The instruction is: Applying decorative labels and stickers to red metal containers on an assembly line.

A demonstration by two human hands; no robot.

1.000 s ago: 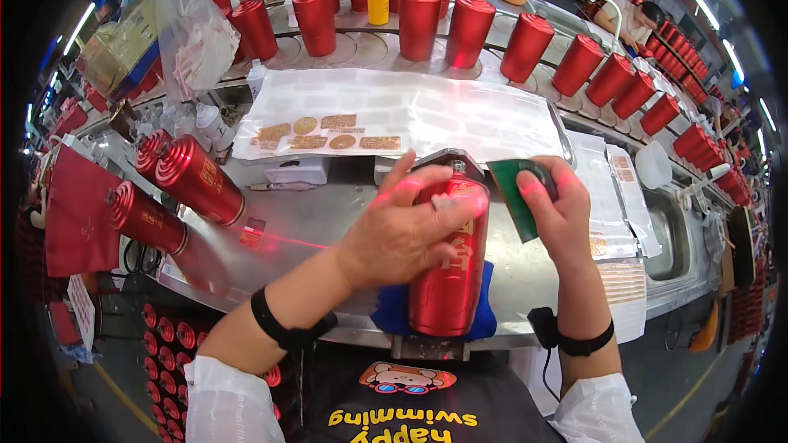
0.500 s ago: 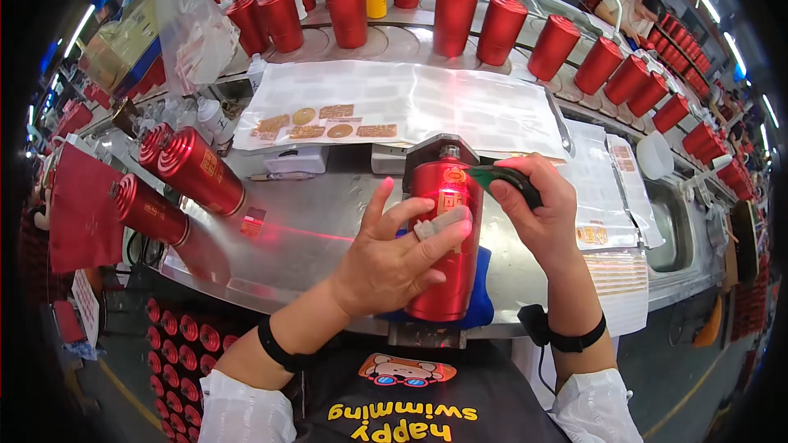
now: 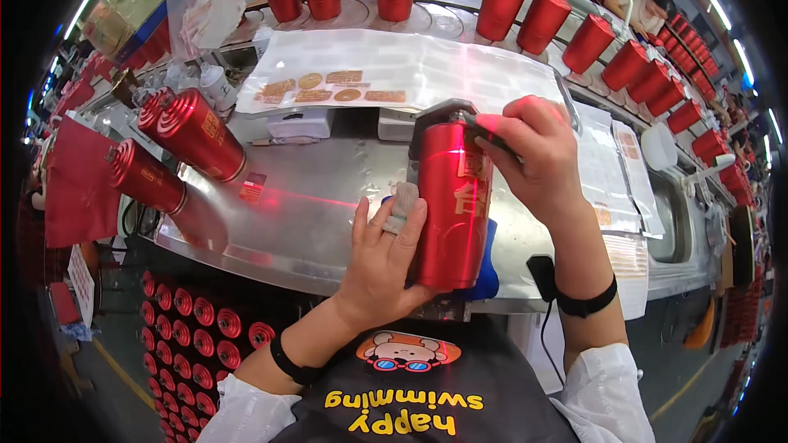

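Note:
A red metal bottle (image 3: 453,205) with gold characters lies lengthwise in a holder with a blue pad (image 3: 487,262) on the steel workbench (image 3: 312,205). My left hand (image 3: 386,258) grips the bottle's left side, a taped finger against it. My right hand (image 3: 529,156) rests on the bottle's far end and presses a dark flat tool (image 3: 492,141) against its right side. A red laser line (image 3: 304,198) runs across the bench to the bottle.
Three red bottles (image 3: 193,135) lie on pegs at the left. Several more red bottles (image 3: 525,8) stand in a curved row at the back. A clear sheet with gold stickers (image 3: 336,89) lies behind the holder. Racks of bottles (image 3: 197,320) sit below the bench.
My left hand slid from the top of the bottle down to its near left side. My right hand moved onto the bottle's far end with the dark tool, uncovering the gold characters.

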